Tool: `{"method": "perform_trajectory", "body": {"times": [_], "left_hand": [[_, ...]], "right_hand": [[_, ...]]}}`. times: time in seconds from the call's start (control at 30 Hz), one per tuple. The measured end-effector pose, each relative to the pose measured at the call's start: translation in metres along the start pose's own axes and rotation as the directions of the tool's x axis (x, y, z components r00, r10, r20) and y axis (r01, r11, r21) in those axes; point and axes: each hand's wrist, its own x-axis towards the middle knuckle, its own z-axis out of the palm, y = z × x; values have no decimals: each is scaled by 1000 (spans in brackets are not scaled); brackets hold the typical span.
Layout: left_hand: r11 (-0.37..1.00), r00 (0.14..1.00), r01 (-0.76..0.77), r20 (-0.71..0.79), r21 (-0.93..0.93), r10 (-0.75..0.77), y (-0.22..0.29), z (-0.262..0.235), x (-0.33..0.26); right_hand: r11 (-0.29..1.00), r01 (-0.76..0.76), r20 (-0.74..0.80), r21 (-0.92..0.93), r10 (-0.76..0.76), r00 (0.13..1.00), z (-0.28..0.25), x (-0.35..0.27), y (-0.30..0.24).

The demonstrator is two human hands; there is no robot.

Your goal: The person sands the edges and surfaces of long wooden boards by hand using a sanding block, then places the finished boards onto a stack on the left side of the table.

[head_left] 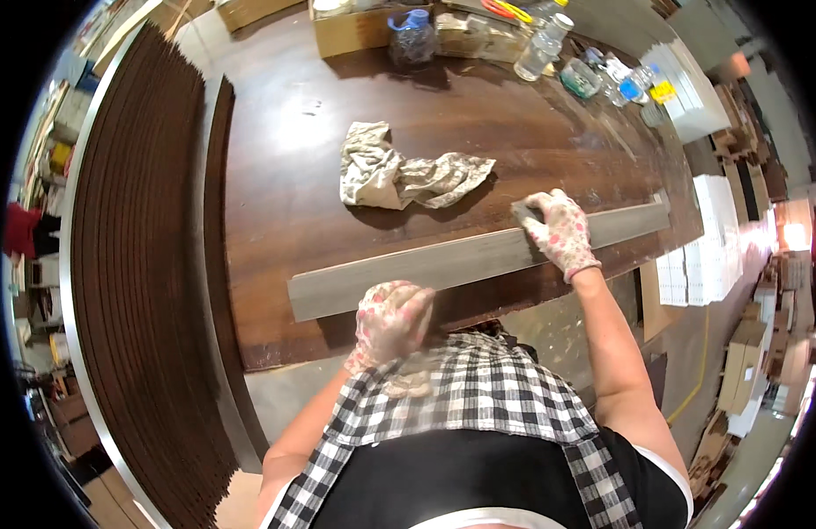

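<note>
A long, narrow grey board [465, 262] lies slantwise across the near part of the brown table. My right hand [562, 231], in a white glove with pink dots, is closed at the board's far edge, right of its middle. A small grey pad-like piece [524, 212] shows between its thumb and fingers; its exact kind is unclear. My left hand [392, 319], in a matching glove, is curled and blurred just off the board's near edge. Below it is a pale, smeared patch [410, 384] against my checked apron; whatever the fingers hold is hidden. A crumpled, patterned cloth [399, 172] lies beyond the board.
The brown table [276, 185] carries cardboard boxes [351, 31], a blue-capped jug [413, 40] and several clear bottles [542, 51] along its far side. A tall stack of dark brown strips [148, 264] stands left. White stacked panels [712, 238] stand right.
</note>
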Motion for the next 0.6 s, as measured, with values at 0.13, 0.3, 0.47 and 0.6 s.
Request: {"method": "perform_trajectory", "body": {"times": [0.13, 0.3, 0.47, 0.6], "left_hand": [[997, 997, -69, -16, -22, 69, 10, 12, 40], [987, 997, 22, 72, 159, -33, 9, 26, 37], [969, 983, 69, 147, 235, -106, 38, 45, 63], [963, 962, 8, 261, 270, -81, 81, 98, 107]], "right_hand": [[918, 312, -81, 246, -302, 950, 28, -13, -51], [972, 226, -77, 64, -221, 972, -2, -12, 66], [994, -70, -115, -78, 61, 992, -21, 3, 179], [924, 356, 81, 137, -369, 926, -10, -5, 86]]}}
